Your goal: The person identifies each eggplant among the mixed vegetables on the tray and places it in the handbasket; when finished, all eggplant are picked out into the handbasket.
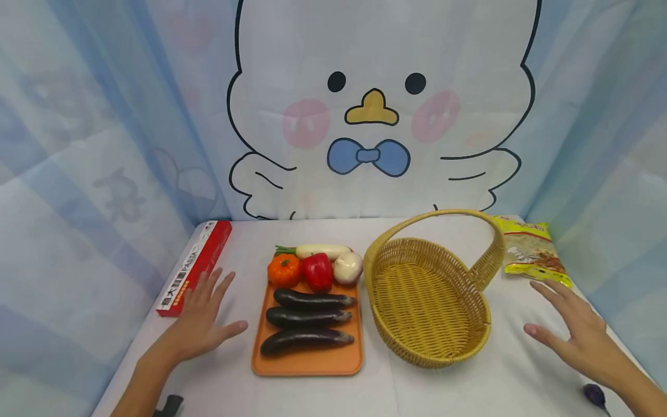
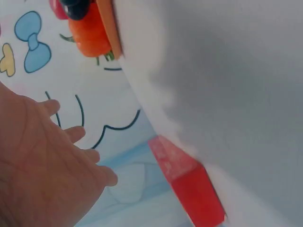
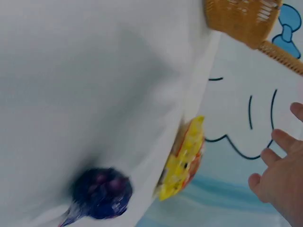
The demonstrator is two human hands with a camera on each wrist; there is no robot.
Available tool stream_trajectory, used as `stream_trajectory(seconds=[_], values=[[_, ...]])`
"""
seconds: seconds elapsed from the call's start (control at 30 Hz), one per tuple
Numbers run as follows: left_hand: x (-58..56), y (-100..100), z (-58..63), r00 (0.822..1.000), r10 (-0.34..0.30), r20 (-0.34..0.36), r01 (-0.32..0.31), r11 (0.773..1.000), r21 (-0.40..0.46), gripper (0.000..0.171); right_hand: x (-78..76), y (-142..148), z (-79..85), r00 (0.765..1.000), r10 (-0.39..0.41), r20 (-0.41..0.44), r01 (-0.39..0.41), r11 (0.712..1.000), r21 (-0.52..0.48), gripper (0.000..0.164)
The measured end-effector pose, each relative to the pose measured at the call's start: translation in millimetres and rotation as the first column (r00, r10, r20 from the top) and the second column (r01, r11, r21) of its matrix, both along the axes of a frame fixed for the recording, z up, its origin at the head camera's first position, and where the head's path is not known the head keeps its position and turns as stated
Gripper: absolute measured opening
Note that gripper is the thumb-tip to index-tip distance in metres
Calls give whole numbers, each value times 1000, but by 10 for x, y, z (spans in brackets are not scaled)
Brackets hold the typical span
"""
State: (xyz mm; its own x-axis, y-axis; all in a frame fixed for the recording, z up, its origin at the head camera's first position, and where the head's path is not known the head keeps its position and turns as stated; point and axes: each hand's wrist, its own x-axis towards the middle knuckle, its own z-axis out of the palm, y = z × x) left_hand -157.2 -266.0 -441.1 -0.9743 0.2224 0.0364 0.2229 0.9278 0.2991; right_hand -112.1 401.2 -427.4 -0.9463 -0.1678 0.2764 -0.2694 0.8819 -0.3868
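Note:
My left hand (image 1: 202,324) hovers with fingers spread beside a red and white pasta box (image 1: 195,266), holding nothing. On the right, my right hand (image 1: 581,333) is also spread above the table, apart from everything. Between the hands lies an orange tray (image 1: 307,368) with three dark eggplants (image 1: 307,341) in rows. At its far end are an orange bell pepper (image 1: 285,270), a red bell pepper (image 1: 318,273), a white and purple round vegetable (image 1: 347,268) and a long white radish (image 1: 323,251). A woven basket (image 1: 484,339) with a tall handle stands right of the tray.
A yellow snack bag (image 1: 537,249) lies at the back right. Near the right forearm sits a dark purple wrapped ball on a stick (image 3: 102,193). Part of a dark object (image 1: 171,405) shows by the left forearm. Printed curtains (image 1: 365,191) enclose the table's back and sides.

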Motion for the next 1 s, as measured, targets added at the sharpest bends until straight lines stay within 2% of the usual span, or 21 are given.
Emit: stream_trajectory(seconds=[0.13,0.23,0.33,0.47,0.63,0.73,0.8,0.9,1.0], values=[[-62,78,3,997,-6,76,1,998,64,107,100,-331,236,992,15,-126,-34,988,-151,76],[-120,122,-12,990,4,143,-20,993,113,107,182,-603,393,976,55,-209,-96,976,-194,77],[-181,161,-52,979,0,205,-39,981,188,105,259,-866,514,963,106,-249,-158,966,-203,76],[-237,205,-128,963,-11,271,-66,959,275,96,335,-1212,576,924,228,-306,-301,929,-217,71],[-267,246,-198,951,31,307,-142,927,346,86,422,-1645,568,839,386,-383,-493,837,-236,61],[-271,257,-240,947,50,318,-171,915,365,83,471,-1884,546,799,461,-386,-573,780,-254,59],[-273,265,-265,943,55,328,-186,906,381,80,485,-2020,515,786,499,-365,-603,749,-275,62],[-281,289,-292,937,38,348,-193,884,425,76,479,-2175,450,786,538,-306,-616,727,-304,65],[-293,316,-307,929,12,369,-197,862,467,72,454,-2308,381,801,552,-229,-598,731,-329,65]])
